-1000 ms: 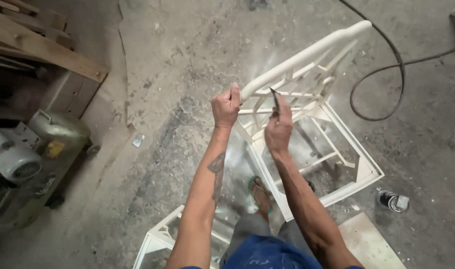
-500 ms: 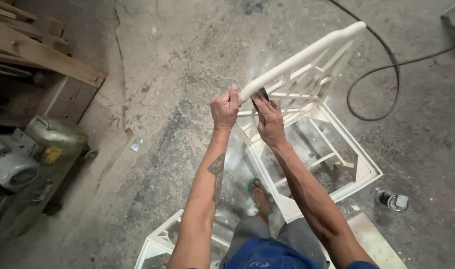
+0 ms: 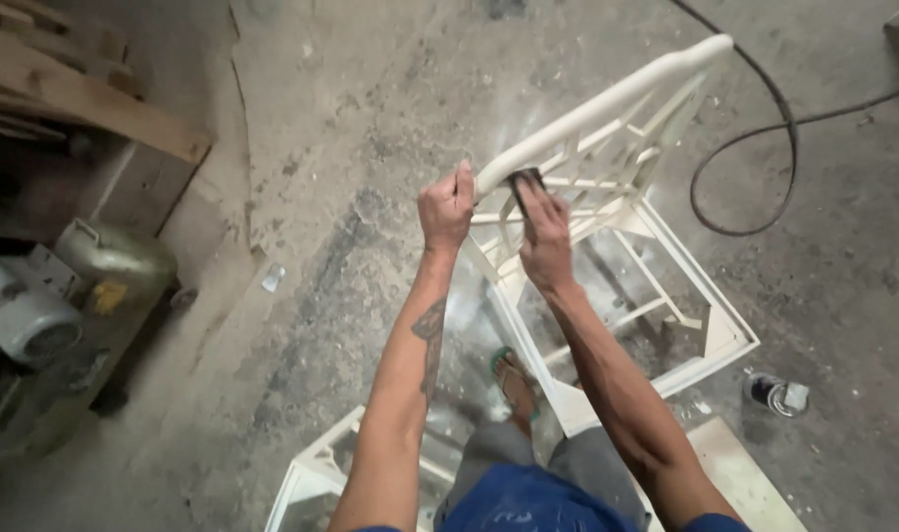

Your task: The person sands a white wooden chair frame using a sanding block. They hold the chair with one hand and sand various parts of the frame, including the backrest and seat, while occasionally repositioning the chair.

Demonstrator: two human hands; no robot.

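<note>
White chair frame (image 3: 607,148) gets a hand sanding.
Left hand (image 3: 446,209) grips its stiff, light top rail; right hand (image 3: 545,234) presses dark sandpaper (image 3: 521,183).

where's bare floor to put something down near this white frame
Open concrete lies between the air compressor and the white frame, and beyond the frame's top rail. Crowded: right, with the black cable and small can; near the foot, another frame.

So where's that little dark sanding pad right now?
The dark sanding pad is near the middle of the head view, under the right hand, pressed against the white chair's top rail, just right of the left hand.
</note>
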